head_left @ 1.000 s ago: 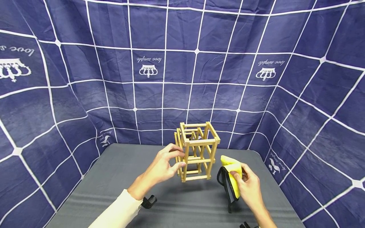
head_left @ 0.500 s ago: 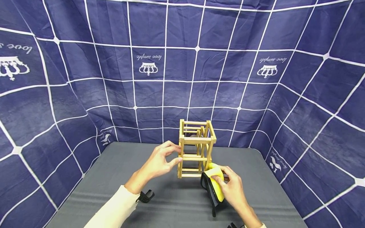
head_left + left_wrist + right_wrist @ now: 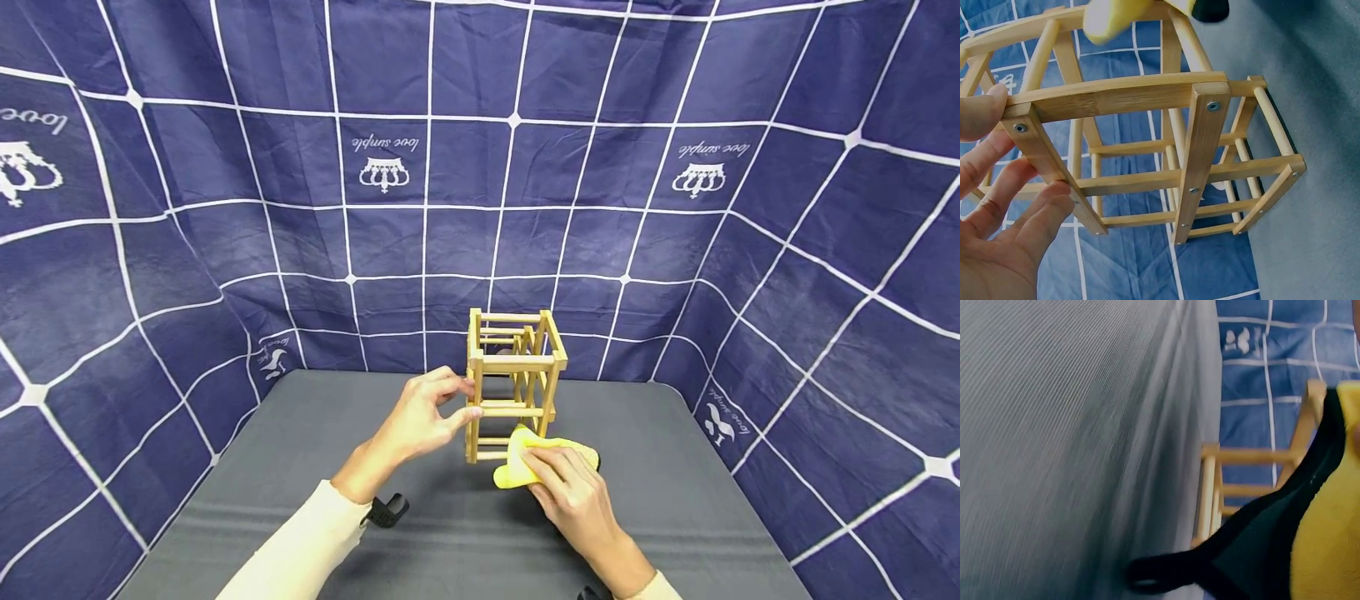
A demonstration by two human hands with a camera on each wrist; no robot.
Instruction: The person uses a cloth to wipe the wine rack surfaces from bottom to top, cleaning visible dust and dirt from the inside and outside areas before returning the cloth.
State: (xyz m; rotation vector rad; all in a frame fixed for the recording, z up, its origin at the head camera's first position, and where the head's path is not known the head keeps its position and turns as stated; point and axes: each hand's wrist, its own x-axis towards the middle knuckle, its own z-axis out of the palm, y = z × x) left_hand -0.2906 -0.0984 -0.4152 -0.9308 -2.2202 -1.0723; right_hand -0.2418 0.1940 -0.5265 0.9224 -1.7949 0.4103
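Observation:
A light wooden rack (image 3: 517, 363) of bars and posts stands in front of me. My left hand (image 3: 420, 417) grips its near left post; in the left wrist view the thumb and fingertips press either side of that post (image 3: 1054, 156). A folded yellow cloth (image 3: 513, 475) is held in my right hand (image 3: 573, 500) at the rack's lower right front, fingers over the top. The cloth's grey side, black edging and hanging loop (image 3: 1154, 575) show in the right wrist view. Whether the cloth touches the rack is unclear.
The grey tabletop (image 3: 315, 467) spreads around the rack. Blue curtain fabric (image 3: 472, 167) with white grid lines rises behind and on both sides. A black wrist strap (image 3: 387, 510) sits at my left cuff.
My right hand has moved left with the cloth to the rack's front and turned over, so the yellow side now shows. The rack has turned slightly. The left hand keeps its hold.

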